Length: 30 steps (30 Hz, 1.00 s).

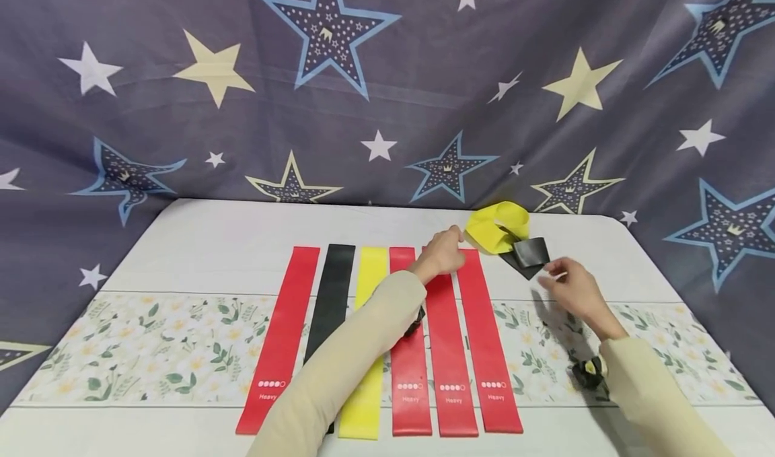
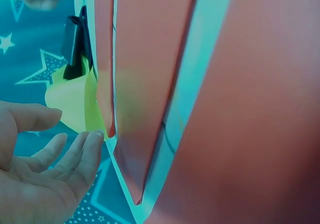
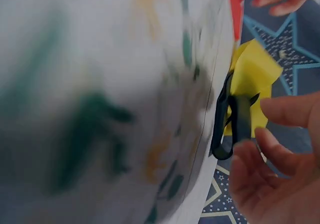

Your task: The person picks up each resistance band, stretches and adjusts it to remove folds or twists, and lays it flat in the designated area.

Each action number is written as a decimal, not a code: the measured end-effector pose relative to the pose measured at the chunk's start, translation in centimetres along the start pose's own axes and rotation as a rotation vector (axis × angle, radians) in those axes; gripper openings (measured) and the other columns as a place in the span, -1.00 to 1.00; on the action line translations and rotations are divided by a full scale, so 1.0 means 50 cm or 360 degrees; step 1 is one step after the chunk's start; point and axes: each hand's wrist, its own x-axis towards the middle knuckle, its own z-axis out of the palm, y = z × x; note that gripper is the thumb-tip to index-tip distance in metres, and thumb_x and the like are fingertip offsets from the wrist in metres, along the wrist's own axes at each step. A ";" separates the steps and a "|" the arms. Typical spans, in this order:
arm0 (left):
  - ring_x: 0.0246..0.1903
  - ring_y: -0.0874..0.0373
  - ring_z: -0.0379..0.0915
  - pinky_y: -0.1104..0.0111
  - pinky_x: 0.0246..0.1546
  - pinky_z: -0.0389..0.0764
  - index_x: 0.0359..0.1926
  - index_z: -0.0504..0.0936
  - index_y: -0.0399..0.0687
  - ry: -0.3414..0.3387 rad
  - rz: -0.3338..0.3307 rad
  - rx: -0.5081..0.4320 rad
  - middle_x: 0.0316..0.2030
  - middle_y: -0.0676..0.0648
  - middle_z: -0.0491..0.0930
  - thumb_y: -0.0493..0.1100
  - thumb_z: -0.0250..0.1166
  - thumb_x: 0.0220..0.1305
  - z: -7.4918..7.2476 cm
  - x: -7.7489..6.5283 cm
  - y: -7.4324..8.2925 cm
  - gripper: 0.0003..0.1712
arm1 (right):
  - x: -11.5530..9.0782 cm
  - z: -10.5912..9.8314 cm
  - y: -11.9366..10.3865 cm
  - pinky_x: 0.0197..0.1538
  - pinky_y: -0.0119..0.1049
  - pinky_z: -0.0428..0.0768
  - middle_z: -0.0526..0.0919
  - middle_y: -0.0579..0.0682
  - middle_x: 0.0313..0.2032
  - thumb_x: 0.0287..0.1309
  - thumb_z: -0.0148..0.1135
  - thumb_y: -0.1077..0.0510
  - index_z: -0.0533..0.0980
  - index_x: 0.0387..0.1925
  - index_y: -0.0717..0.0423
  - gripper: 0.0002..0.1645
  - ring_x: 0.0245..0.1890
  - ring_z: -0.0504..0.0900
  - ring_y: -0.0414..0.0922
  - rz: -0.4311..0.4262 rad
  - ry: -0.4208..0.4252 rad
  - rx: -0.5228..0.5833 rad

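Note:
My left hand (image 1: 443,252) is above the far ends of the red resistance bands, its thumb and fingers parted with nothing between them in the left wrist view. Just beyond it lies a crumpled yellow resistance band (image 1: 484,233) in a loose loop. A folded black resistance band (image 1: 531,252) overlaps that yellow one at its near right side. My right hand (image 1: 574,290) is beside the black band, fingers loosely bent and apart from the thumb. In the right wrist view, its fingertips are close to the black band (image 3: 242,119) and grip nothing.
Flat bands lie side by side: a red band (image 1: 281,332) at left, a black band (image 1: 330,289), a yellow band (image 1: 373,263), then three more red ones, including the rightmost red band (image 1: 489,339). My left sleeve (image 1: 357,356) covers parts of them. A star-patterned cloth (image 1: 424,107) hangs behind the table.

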 end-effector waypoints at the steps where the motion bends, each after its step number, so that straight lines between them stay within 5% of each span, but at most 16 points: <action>1: -0.59 0.18 0.31 0.43 -0.44 0.41 0.12 0.36 -0.20 -0.0014 -0.0002 -0.0026 -0.29 -0.12 0.49 -0.29 0.13 0.26 0.003 -0.002 0.001 -0.60 | 0.010 0.001 0.001 -0.32 -0.18 0.47 0.45 0.36 -0.14 0.18 0.14 0.18 0.39 -0.07 0.45 -0.60 -0.28 0.51 0.08 -0.0002 0.0027 -0.0033; 9: -0.64 0.21 0.26 0.48 -0.50 0.38 0.07 0.36 -0.16 -0.0048 0.0008 -0.0092 -0.42 -0.06 0.41 -0.23 0.14 0.29 0.021 -0.013 0.009 -0.66 | 0.081 0.015 0.004 -0.07 0.15 0.42 0.32 0.49 -0.05 0.19 0.14 0.01 0.31 0.01 0.56 -0.35 -0.13 0.38 0.29 0.0045 0.0004 -0.0233; 14: -0.70 0.21 0.19 0.48 -0.53 0.35 0.08 0.36 -0.18 -0.0049 0.0035 -0.0144 -0.52 -0.04 0.38 -0.26 0.14 0.29 0.020 -0.022 0.010 -0.65 | 0.111 0.022 -0.013 -0.25 0.03 0.50 0.38 0.45 -0.14 0.12 0.20 -0.15 0.41 -0.11 0.51 -0.28 -0.23 0.44 0.22 0.0144 -0.0124 -0.0392; 18: -0.68 0.22 0.22 0.49 -0.51 0.36 0.13 0.36 -0.21 -0.0074 0.0061 -0.0185 -0.48 -0.03 0.40 -0.27 0.12 0.31 0.021 -0.031 0.013 -0.62 | 0.118 0.014 -0.030 -0.47 -0.16 0.40 0.46 0.29 -0.35 0.10 0.12 -0.04 0.47 -0.42 0.34 -0.55 -0.46 0.43 0.07 0.0217 -0.0191 -0.0465; 22: -0.62 0.22 0.30 0.50 -0.47 0.39 0.11 0.38 -0.22 -0.0056 0.0089 -0.0184 -0.41 -0.04 0.43 -0.28 0.13 0.30 0.023 -0.033 0.014 -0.64 | 0.108 -0.011 -0.043 -0.58 -0.23 0.31 0.48 0.14 -0.58 0.01 -0.02 0.13 0.41 -0.64 0.19 -0.75 -0.61 0.39 0.00 0.0268 -0.0109 -0.0401; 30: -0.53 0.20 0.37 0.45 -0.36 0.48 0.05 0.42 -0.22 -0.0039 0.0158 -0.0155 -0.34 -0.07 0.47 -0.28 0.10 0.29 0.023 -0.033 0.019 -0.69 | 0.095 -0.078 -0.049 -0.64 -0.25 0.29 0.59 0.17 -0.55 -0.04 -0.01 0.18 0.59 -0.48 0.24 -0.73 -0.54 0.48 0.10 0.0218 0.0171 -0.0269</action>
